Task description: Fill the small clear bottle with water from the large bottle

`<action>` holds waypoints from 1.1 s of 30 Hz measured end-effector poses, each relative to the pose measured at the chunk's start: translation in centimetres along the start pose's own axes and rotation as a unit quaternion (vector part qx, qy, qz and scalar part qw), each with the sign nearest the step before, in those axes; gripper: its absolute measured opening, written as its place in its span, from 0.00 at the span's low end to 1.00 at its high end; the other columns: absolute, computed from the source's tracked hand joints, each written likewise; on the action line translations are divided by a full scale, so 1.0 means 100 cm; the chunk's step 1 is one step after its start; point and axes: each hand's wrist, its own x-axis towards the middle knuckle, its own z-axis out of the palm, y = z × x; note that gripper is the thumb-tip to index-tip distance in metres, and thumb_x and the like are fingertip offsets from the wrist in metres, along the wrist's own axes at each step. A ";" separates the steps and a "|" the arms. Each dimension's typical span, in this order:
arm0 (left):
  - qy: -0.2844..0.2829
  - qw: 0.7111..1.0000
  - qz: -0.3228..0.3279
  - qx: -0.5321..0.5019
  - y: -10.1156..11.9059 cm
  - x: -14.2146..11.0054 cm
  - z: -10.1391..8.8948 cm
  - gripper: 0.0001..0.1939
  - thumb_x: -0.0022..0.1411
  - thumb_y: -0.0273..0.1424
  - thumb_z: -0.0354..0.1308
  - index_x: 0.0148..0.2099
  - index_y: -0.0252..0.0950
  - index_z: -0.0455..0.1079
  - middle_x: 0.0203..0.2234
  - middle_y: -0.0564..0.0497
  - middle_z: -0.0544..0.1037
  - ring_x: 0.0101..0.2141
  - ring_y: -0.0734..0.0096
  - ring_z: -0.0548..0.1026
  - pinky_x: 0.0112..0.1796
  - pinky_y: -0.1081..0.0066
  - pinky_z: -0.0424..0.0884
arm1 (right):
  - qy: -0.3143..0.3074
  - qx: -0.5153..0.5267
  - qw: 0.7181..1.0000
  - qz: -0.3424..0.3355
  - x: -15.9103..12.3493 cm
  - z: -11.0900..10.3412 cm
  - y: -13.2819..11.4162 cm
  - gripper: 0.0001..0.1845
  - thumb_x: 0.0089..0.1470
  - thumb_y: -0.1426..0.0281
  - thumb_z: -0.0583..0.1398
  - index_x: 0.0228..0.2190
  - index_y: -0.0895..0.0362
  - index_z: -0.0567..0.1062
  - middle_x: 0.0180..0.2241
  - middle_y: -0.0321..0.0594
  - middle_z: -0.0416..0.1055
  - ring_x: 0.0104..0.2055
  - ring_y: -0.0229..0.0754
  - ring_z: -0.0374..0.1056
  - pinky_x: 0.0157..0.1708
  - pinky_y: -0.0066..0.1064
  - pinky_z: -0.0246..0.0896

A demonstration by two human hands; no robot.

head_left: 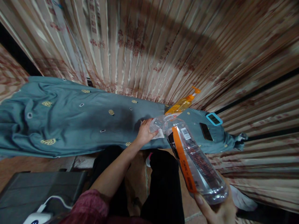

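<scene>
My right hand (221,205) grips the base of a large clear plastic bottle (193,161) with an orange and black label. It is tilted, with its neck end pointing away from me towards the small bottle. My left hand (145,132) is closed around a small clear plastic bottle (158,123) above the cloth. The mouths of the two bottles come close together; whether they touch I cannot tell. Under my left hand lies a white tissue (160,134). Just behind the bottles is an orange pump bottle (181,105) with yellow liquid.
A teal pineapple-print cloth (70,121) covers the long narrow surface. On its right side lie a blue-framed timer (214,119) and a dark phone (206,131). Pleated curtains (144,46) hang behind. A grey case (46,189) with a white cabled device (38,217) sits at lower left.
</scene>
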 end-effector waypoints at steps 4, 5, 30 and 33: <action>0.000 1.000 -0.001 0.001 0.000 0.000 0.000 0.28 0.50 0.30 0.71 0.54 0.38 0.71 0.48 0.45 0.80 0.50 0.51 0.77 0.54 0.53 0.74 | -0.001 0.004 1.000 0.004 0.000 0.000 -0.003 0.44 0.47 0.43 0.64 0.56 0.59 0.66 0.47 0.51 0.73 0.48 0.56 0.72 0.51 0.46 0.65; -0.002 1.000 -0.002 0.001 0.000 0.001 0.000 0.28 0.50 0.30 0.71 0.54 0.38 0.71 0.48 0.45 0.80 0.51 0.51 0.77 0.54 0.53 0.74 | -0.002 0.004 1.000 0.005 -0.001 0.000 -0.003 0.45 0.47 0.43 0.65 0.56 0.59 0.66 0.47 0.50 0.73 0.47 0.56 0.73 0.51 0.46 0.65; -0.001 1.000 0.001 0.002 -0.003 0.001 0.002 0.28 0.50 0.30 0.71 0.54 0.38 0.71 0.48 0.45 0.80 0.50 0.51 0.77 0.55 0.53 0.74 | 0.005 -0.007 1.000 -0.004 0.001 0.000 -0.003 0.49 0.47 0.42 0.64 0.60 0.62 0.66 0.49 0.53 0.71 0.50 0.58 0.71 0.53 0.48 0.65; -0.002 1.000 0.000 -0.001 -0.002 0.001 0.001 0.28 0.50 0.31 0.71 0.54 0.38 0.71 0.48 0.45 0.80 0.51 0.50 0.77 0.55 0.53 0.73 | 0.004 -0.012 1.000 -0.012 0.001 -0.001 -0.002 0.49 0.48 0.43 0.64 0.60 0.62 0.66 0.50 0.54 0.71 0.50 0.59 0.71 0.53 0.49 0.64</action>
